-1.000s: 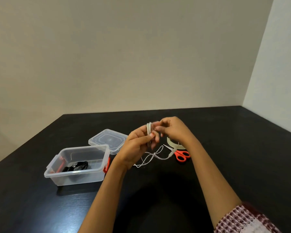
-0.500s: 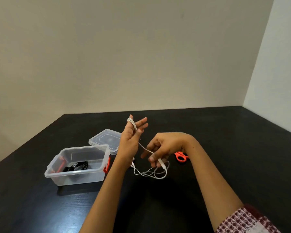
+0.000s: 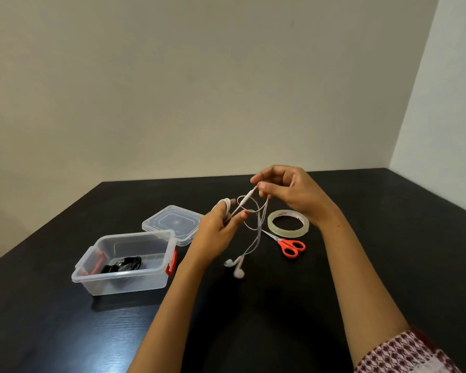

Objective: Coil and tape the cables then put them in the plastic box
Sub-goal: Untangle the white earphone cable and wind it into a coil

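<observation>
On tape roll point(image 3: 288, 223) core: red lettering, unreadable.

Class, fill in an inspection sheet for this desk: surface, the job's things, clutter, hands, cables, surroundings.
Surface: black table, dark and matte.
Job's things: open plastic box holding a black cable; lid lying behind it; tape roll; orange scissors.
Clutter: nothing seen.
Hands: left hand has cable wound on its fingertips; right hand pinches the cable higher up.
Cables: white earphones, partly coiled, earbuds hanging low, contact with the table unclear.
Surroundings: plain pale walls.
</observation>
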